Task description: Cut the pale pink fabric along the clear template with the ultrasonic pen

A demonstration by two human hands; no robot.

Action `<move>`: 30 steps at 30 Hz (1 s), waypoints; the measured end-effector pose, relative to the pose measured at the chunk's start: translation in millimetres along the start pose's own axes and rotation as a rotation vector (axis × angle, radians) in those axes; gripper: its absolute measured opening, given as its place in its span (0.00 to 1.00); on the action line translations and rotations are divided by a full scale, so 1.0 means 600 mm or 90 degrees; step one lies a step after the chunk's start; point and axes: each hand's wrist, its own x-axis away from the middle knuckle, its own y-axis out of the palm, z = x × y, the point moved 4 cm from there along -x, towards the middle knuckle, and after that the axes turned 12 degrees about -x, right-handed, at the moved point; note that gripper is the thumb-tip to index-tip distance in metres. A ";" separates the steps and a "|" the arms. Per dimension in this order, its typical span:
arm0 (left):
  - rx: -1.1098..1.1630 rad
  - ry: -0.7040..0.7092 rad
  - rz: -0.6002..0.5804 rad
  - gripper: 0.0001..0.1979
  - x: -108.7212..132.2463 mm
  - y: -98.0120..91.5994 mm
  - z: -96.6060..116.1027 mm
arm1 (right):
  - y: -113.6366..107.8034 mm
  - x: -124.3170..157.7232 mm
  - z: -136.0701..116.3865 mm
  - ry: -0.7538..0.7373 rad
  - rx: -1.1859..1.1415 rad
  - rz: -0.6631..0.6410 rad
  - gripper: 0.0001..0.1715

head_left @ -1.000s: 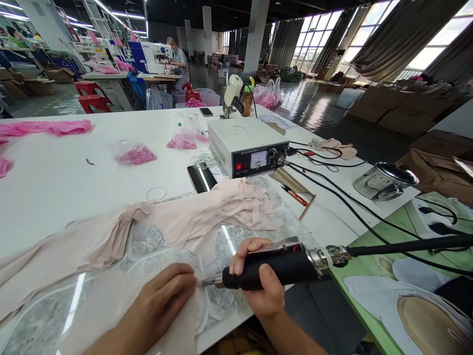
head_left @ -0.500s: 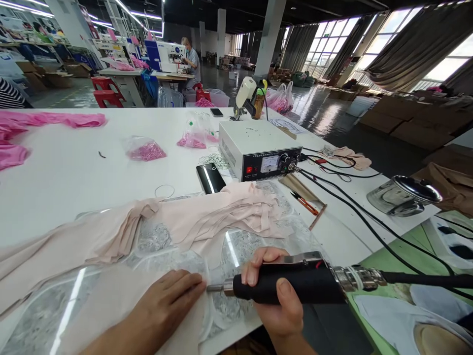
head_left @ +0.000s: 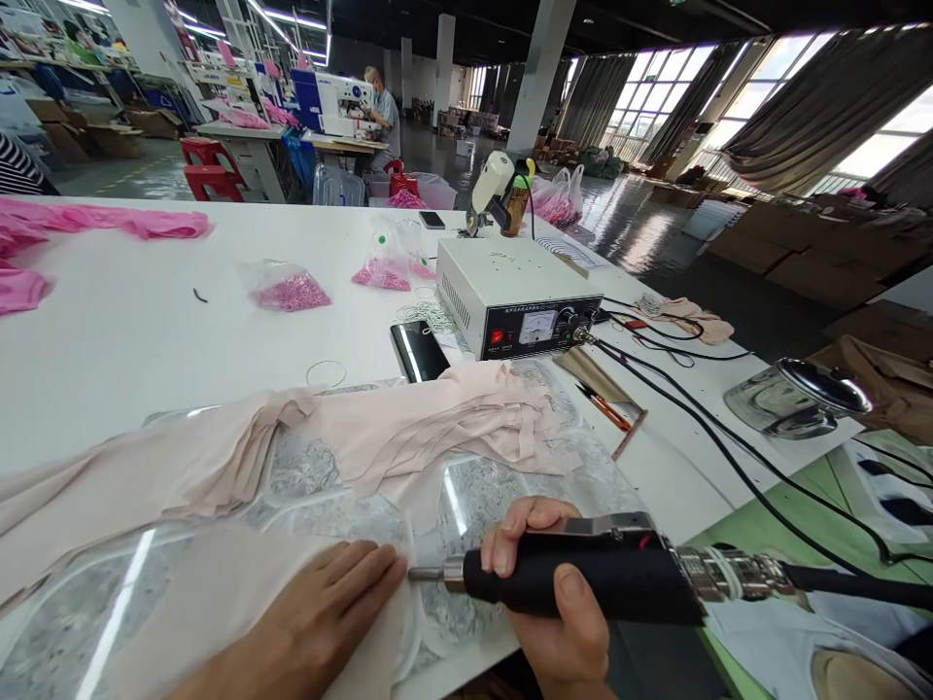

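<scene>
Clamping smooth black cylindrical tool (head_left: pixel 583 578) in right hand (head_left: pixel 565 632), with fingers and thumb wrapped round. Pointing slim metal tip (head_left: pixel 429 575) leftward, just beside left hand's fingertips; cannot tell if touching. Resting left hand (head_left: pixel 328 608) on thin matte pale-pink fabric (head_left: pixel 200 603), with fingers together, slightly bent; cannot tell if pinching, with thumb hidden. Note soft layered fabric strips (head_left: pixel 452 413) beyond both hands, glossy grey-mottled sheet (head_left: pixel 466 501) beneath, boxy metal unit (head_left: pixel 510 267) farther off.

The left hand (head_left: pixel 331 608) and right hand (head_left: pixel 565 632) were bare, the left forearm (head_left: pixel 237 671) uncovered too; the right thumbnail (head_left: pixel 572 585) was short and rounded
</scene>
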 end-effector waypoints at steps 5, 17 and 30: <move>0.014 0.000 0.009 0.22 -0.007 -0.006 -0.002 | 0.000 -0.001 -0.004 0.001 0.006 -0.004 0.12; 0.024 0.018 0.048 0.24 -0.010 -0.004 0.000 | 0.006 -0.012 -0.016 -0.029 0.041 -0.009 0.11; 0.048 0.011 0.032 0.23 -0.010 -0.001 0.000 | 0.013 -0.009 -0.014 -0.023 0.111 -0.054 0.09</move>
